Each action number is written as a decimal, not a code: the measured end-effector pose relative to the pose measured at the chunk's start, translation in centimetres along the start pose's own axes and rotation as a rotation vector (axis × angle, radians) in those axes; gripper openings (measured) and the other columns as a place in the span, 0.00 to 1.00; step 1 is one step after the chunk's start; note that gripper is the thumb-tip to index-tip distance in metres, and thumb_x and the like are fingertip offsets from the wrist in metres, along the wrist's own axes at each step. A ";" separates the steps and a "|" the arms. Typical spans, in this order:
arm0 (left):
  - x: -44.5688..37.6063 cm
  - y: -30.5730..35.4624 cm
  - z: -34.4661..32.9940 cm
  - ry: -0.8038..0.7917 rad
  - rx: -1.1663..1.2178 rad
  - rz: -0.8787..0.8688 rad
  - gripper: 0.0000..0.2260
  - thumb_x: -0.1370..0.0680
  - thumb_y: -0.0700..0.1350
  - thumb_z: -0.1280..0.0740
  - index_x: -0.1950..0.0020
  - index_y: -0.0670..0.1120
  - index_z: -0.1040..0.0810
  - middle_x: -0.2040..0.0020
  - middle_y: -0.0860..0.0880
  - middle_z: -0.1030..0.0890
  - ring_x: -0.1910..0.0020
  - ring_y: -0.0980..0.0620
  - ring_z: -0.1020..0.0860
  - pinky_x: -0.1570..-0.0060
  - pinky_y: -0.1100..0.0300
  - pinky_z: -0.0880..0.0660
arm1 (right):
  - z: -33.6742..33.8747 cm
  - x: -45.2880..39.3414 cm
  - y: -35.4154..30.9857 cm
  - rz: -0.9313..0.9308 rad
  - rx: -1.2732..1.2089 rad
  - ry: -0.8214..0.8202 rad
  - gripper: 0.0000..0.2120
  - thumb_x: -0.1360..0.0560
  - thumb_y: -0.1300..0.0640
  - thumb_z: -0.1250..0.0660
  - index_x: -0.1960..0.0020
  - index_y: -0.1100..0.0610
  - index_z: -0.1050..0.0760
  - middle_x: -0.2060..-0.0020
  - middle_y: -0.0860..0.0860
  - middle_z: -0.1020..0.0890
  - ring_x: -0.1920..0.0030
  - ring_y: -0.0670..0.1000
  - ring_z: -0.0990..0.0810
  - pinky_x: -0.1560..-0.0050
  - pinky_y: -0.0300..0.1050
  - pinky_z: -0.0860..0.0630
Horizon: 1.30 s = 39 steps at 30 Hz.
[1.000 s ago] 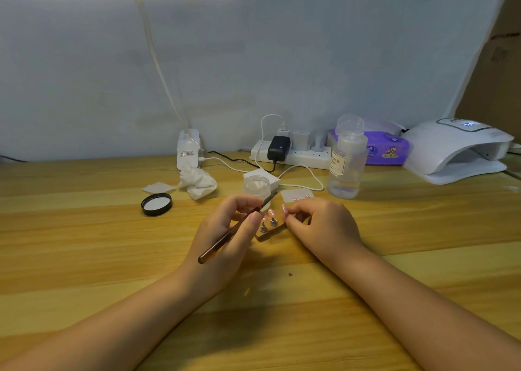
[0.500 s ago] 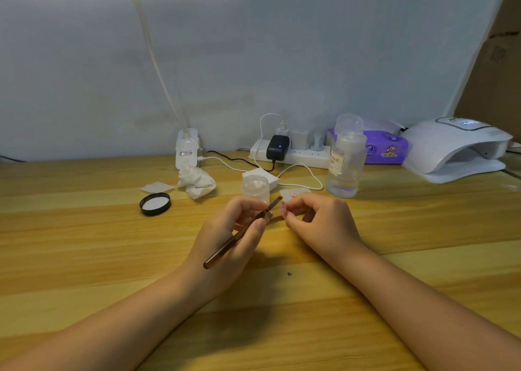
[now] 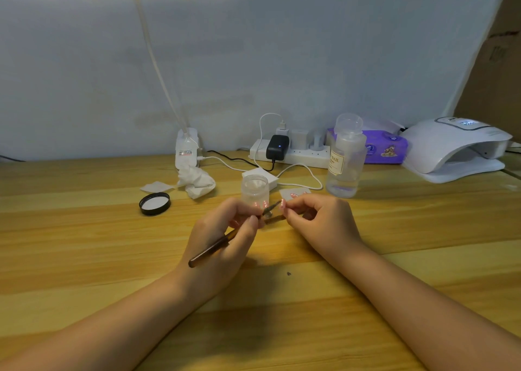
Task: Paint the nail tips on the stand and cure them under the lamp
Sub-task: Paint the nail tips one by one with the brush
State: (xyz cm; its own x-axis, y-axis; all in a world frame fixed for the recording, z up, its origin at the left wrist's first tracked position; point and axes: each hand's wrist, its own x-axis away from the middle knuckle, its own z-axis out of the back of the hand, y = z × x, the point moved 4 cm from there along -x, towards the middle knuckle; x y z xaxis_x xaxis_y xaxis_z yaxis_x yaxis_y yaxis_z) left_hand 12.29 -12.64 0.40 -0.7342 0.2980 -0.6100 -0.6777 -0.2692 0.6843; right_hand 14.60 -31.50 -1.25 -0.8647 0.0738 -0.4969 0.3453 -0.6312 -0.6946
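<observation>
My left hand [image 3: 222, 241] grips a thin brown nail brush [image 3: 210, 250], its tip pointing up and right toward a pink nail tip [image 3: 282, 204]. My right hand [image 3: 318, 224] pinches that nail tip between thumb and forefinger. The small stand [image 3: 274, 219] lies on the wooden table [image 3: 84, 243] between both hands, mostly hidden by my fingers. The white curing lamp [image 3: 456, 147] sits at the far right of the table, its display lit.
A clear small jar [image 3: 255, 188] stands just behind my hands, its black lid [image 3: 154, 203] off to the left. A tall clear bottle [image 3: 345, 159], crumpled tissue [image 3: 197, 180], a power strip [image 3: 290, 152] with cables and a purple wipes pack [image 3: 386, 147] line the back.
Both hands rose slightly off the table and drew closer together. The brush tip now meets the nail tip pinched by my right hand; the stand shows less.
</observation>
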 end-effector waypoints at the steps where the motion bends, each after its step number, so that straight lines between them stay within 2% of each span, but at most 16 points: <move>1: 0.0 -0.1 0.0 0.012 0.005 0.019 0.08 0.23 0.51 0.37 0.48 0.51 0.20 0.55 0.55 0.16 0.54 0.52 0.19 0.55 0.63 0.25 | 0.0 0.0 -0.1 0.006 -0.005 -0.002 0.02 0.28 0.55 0.27 0.57 0.49 0.16 0.67 0.43 0.18 0.66 0.42 0.24 0.65 0.36 0.27; 4: -0.2 -0.2 -0.1 -0.012 0.006 0.064 0.09 0.23 0.49 0.35 0.46 0.50 0.19 0.54 0.53 0.16 0.52 0.51 0.18 0.53 0.55 0.23 | -0.1 0.0 -0.1 0.006 -0.038 -0.021 0.04 0.29 0.57 0.27 0.56 0.48 0.16 0.66 0.43 0.17 0.64 0.45 0.22 0.62 0.39 0.24; 8: 0.0 0.1 0.1 -0.043 0.061 0.038 0.12 0.24 0.52 0.37 0.50 0.47 0.19 0.56 0.52 0.15 0.54 0.53 0.19 0.54 0.60 0.25 | 0.0 0.1 -0.1 -0.002 -0.064 -0.027 0.06 0.29 0.58 0.28 0.54 0.48 0.16 0.64 0.45 0.17 0.62 0.45 0.21 0.60 0.40 0.24; 13: 0.1 -0.1 0.2 -0.021 0.140 0.054 0.12 0.25 0.51 0.37 0.51 0.44 0.19 0.56 0.50 0.15 0.54 0.52 0.18 0.55 0.63 0.24 | 0.2 0.2 -0.4 0.006 -0.099 -0.026 0.07 0.29 0.60 0.28 0.55 0.49 0.17 0.65 0.41 0.18 0.63 0.37 0.22 0.62 0.28 0.28; 17: -0.1 -0.6 0.0 0.018 0.202 0.119 0.07 0.23 0.44 0.35 0.50 0.45 0.19 0.55 0.50 0.15 0.54 0.57 0.18 0.55 0.68 0.25 | 0.2 0.2 -0.5 -0.005 -0.146 -0.035 0.06 0.29 0.60 0.27 0.56 0.50 0.16 0.64 0.41 0.17 0.63 0.35 0.22 0.63 0.26 0.30; 20: -0.1 -0.7 0.0 0.044 0.210 0.119 0.07 0.23 0.42 0.36 0.48 0.46 0.20 0.54 0.51 0.15 0.54 0.59 0.18 0.55 0.71 0.26 | 0.2 0.1 -0.4 -0.013 -0.164 -0.039 0.04 0.29 0.57 0.27 0.57 0.49 0.16 0.65 0.42 0.17 0.65 0.37 0.22 0.64 0.28 0.29; 26: -0.1 -0.6 0.0 0.053 0.218 0.131 0.08 0.23 0.43 0.35 0.48 0.44 0.19 0.53 0.50 0.15 0.54 0.58 0.18 0.54 0.68 0.25 | 0.0 0.0 0.0 -0.018 -0.150 -0.019 0.04 0.29 0.53 0.27 0.60 0.43 0.17 0.66 0.43 0.17 0.68 0.43 0.25 0.65 0.37 0.27; 30: 0.0 0.0 0.1 -0.009 0.123 0.065 0.11 0.25 0.50 0.35 0.50 0.45 0.18 0.55 0.51 0.15 0.54 0.54 0.18 0.53 0.61 0.25 | 0.0 0.0 0.2 -0.020 -0.122 0.000 0.04 0.29 0.54 0.27 0.58 0.45 0.17 0.65 0.44 0.17 0.66 0.46 0.22 0.63 0.43 0.24; 32: 0.0 0.1 0.4 0.006 0.106 0.053 0.12 0.26 0.51 0.38 0.52 0.46 0.19 0.57 0.52 0.15 0.55 0.53 0.19 0.55 0.59 0.26 | 0.0 0.0 0.1 -0.011 -0.107 0.007 0.03 0.29 0.54 0.27 0.58 0.46 0.17 0.65 0.43 0.17 0.66 0.46 0.22 0.63 0.43 0.24; 35: 0.0 0.2 0.3 0.031 0.095 0.046 0.12 0.25 0.52 0.38 0.49 0.47 0.20 0.55 0.54 0.15 0.54 0.54 0.18 0.55 0.63 0.26 | 0.1 0.0 0.0 0.001 -0.083 0.009 0.02 0.29 0.53 0.27 0.57 0.47 0.16 0.66 0.44 0.17 0.65 0.46 0.22 0.63 0.43 0.24; 39: -0.2 -0.1 0.1 0.002 0.036 0.056 0.12 0.24 0.52 0.35 0.45 0.49 0.19 0.53 0.53 0.15 0.51 0.51 0.19 0.52 0.59 0.24 | 0.1 0.0 -0.1 0.011 -0.042 0.004 0.04 0.29 0.54 0.27 0.56 0.46 0.16 0.65 0.42 0.17 0.66 0.43 0.23 0.66 0.37 0.26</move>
State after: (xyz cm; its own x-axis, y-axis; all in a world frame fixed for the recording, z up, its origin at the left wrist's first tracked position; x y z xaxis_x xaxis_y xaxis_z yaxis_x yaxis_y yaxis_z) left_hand 12.50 -12.61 0.48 -0.7709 0.2818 -0.5712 -0.6339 -0.2523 0.7311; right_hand 14.51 -31.53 -1.18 -0.8594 0.0702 -0.5064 0.3697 -0.5989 -0.7104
